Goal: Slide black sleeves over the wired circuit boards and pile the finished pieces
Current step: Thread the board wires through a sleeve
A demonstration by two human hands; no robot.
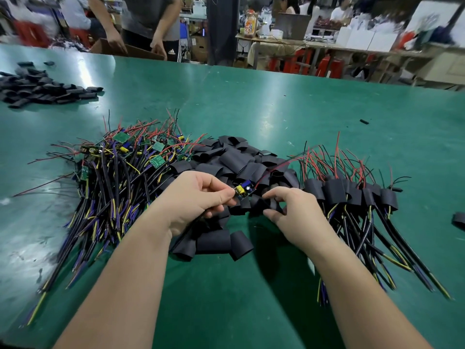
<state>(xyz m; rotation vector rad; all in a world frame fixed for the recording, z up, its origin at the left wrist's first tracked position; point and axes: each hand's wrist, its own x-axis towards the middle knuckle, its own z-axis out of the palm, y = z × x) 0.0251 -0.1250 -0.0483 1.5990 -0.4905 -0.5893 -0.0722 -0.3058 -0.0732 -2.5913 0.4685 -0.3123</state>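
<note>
My left hand pinches a small wired circuit board with yellow and blue parts, its red and black leads trailing up to the right. Just right of it, my right hand curls its fingers and thumb around a black sleeve lying on the sleeve pile. The loose black sleeves fill the middle of the green table. A heap of bare wired boards lies to the left. Sleeved finished pieces are stacked in a row on the right.
A second heap of black sleeves sits at the far left. Stray sleeves lie at the right edge and far right. A person stands at a cardboard box beyond the table's far edge.
</note>
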